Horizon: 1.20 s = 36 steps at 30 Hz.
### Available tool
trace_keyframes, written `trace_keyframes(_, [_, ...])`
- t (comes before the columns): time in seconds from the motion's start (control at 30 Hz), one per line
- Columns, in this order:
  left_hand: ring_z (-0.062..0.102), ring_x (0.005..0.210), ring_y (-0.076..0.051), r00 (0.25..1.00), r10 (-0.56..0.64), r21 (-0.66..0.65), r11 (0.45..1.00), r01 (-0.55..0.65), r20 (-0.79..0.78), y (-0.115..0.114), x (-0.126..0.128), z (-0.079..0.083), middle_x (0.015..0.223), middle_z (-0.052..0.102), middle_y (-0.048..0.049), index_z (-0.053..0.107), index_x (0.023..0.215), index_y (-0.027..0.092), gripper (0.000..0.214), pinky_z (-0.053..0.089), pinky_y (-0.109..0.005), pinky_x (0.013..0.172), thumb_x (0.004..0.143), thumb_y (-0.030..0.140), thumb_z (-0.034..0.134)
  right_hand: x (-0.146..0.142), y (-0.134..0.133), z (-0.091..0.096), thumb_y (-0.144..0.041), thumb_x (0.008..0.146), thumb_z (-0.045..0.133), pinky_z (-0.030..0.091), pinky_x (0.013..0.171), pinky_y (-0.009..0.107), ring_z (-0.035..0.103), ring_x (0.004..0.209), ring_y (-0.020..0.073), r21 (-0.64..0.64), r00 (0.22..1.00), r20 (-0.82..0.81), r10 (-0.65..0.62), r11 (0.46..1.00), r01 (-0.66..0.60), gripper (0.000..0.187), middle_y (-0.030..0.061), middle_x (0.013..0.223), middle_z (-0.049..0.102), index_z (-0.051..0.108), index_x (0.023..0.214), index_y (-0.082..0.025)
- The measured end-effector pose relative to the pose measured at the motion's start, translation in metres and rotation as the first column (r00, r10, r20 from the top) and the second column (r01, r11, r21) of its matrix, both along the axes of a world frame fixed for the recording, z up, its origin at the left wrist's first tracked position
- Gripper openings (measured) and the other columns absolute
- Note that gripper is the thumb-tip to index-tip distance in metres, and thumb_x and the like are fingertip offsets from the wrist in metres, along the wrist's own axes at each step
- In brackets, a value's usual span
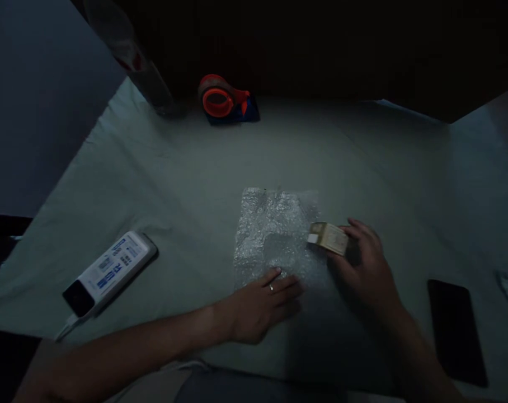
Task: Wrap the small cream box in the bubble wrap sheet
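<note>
A sheet of bubble wrap lies flat on the pale cloth-covered table, in dim light. My left hand rests on the sheet's near edge, fingers stretched flat, a ring on one finger. My right hand grips a small yellowish box and holds it at the sheet's right edge, just above or on the wrap.
A white device with a blue-printed label lies at the left, with a cable at its near end. An orange tape dispenser and a clear plastic roll stand at the back. A black phone lies at the right.
</note>
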<state>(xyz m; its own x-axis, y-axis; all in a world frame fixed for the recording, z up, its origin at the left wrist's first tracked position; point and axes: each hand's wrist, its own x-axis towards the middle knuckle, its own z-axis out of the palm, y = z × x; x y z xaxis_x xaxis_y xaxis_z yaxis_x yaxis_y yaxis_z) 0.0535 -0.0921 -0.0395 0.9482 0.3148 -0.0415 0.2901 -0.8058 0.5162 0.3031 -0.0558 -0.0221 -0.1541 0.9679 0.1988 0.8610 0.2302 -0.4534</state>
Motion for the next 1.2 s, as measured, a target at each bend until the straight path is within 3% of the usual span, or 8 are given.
trace_keyframes(0.17, [0.020,0.142,-0.028,1.000,0.026,-0.014,1.000,-0.026,-0.013,-0.002,-0.005,-0.001,0.150,0.030,-0.0123,0.041,0.135,0.014,0.046,0.019,-0.051,0.115,0.089,0.017,0.041,0.040,-0.012,-0.008,-0.044,0.085,0.053,0.041,0.095,0.050,0.049,0.117,0.0311,-0.059,0.997,0.009,-0.080,0.995,0.080,0.044,0.0160,0.122,0.053,0.048,0.120,-0.019])
trace_keyframes(0.4, [0.022,0.141,-0.028,0.998,0.059,-0.020,0.998,-0.059,0.002,-0.003,-0.004,-0.001,0.149,0.032,-0.0132,0.044,0.132,0.013,0.048,0.019,-0.051,0.114,0.084,0.014,0.046,0.035,-0.015,-0.019,-0.040,0.084,0.054,0.044,0.091,0.046,0.053,0.111,0.0286,-0.097,0.999,0.031,-0.027,0.995,0.030,0.045,0.0132,0.118,0.057,0.048,0.123,-0.019])
trace_keyframes(0.63, [0.026,0.139,-0.029,0.996,0.089,0.003,0.996,-0.089,0.010,-0.005,0.002,0.000,0.147,0.036,-0.0126,0.049,0.125,0.011,0.041,0.025,-0.044,0.114,0.085,0.016,0.048,0.009,-0.011,0.018,-0.040,0.082,0.057,0.049,0.086,0.045,0.060,0.101,0.0278,-0.006,0.977,-0.097,-0.191,0.981,0.192,0.045,0.0118,0.113,0.060,0.050,0.122,-0.021])
trace_keyframes(0.7, [0.026,0.138,-0.029,0.996,0.091,0.001,0.996,-0.091,0.007,-0.004,0.004,0.001,0.146,0.036,-0.0134,0.048,0.125,0.011,0.042,0.024,-0.044,0.114,0.084,0.016,0.049,-0.013,-0.011,0.029,-0.033,0.083,0.058,0.051,0.087,0.040,0.060,0.101,0.0247,-0.003,0.981,-0.168,-0.099,0.995,0.100,0.042,0.0108,0.115,0.060,0.048,0.122,-0.021])
trace_keyframes(0.73, [0.026,0.138,-0.029,0.996,0.094,-0.006,0.996,-0.094,0.007,-0.004,0.005,0.001,0.145,0.037,-0.0138,0.048,0.125,0.011,0.042,0.024,-0.044,0.114,0.083,0.016,0.050,-0.025,-0.010,0.031,-0.030,0.084,0.054,0.051,0.086,0.039,0.061,0.102,0.0236,-0.005,0.984,-0.178,0.034,0.999,-0.036,0.039,0.0106,0.114,0.061,0.049,0.121,-0.021])
trace_keyframes(0.83, [0.031,0.135,-0.028,0.995,0.103,-0.023,0.994,-0.103,0.015,-0.004,0.006,0.002,0.137,0.046,-0.0141,0.049,0.124,0.011,0.042,0.023,-0.045,0.115,0.083,0.018,0.051,-0.054,-0.006,0.023,-0.022,0.087,0.047,0.049,0.093,0.041,0.057,0.112,0.0232,-0.077,0.925,-0.159,0.345,0.930,-0.360,0.039,0.0128,0.120,0.060,0.045,0.126,-0.018])
trace_keyframes(1.0, [0.030,0.136,-0.030,0.996,0.085,-0.005,0.996,-0.085,0.026,-0.002,0.006,0.004,0.140,0.042,-0.0147,0.051,0.122,0.011,0.037,0.023,-0.045,0.114,0.085,0.018,0.050,-0.064,0.003,-0.004,-0.021,0.088,0.047,0.047,0.098,0.043,0.055,0.117,0.0232,-0.157,0.937,-0.098,0.336,0.924,-0.348,0.038,0.0136,0.123,0.060,0.046,0.125,-0.015])
trace_keyframes(1.2, [0.027,0.138,-0.030,0.995,0.098,-0.021,0.995,-0.097,0.033,-0.001,0.006,0.004,0.140,0.043,-0.0153,0.052,0.121,0.010,0.038,0.019,-0.044,0.116,0.083,0.017,0.053,-0.059,0.002,-0.009,-0.023,0.088,0.048,0.049,0.094,0.044,0.056,0.115,0.0240,-0.135,0.932,-0.098,0.350,0.923,-0.361,0.038,0.0139,0.121,0.061,0.044,0.126,-0.016])
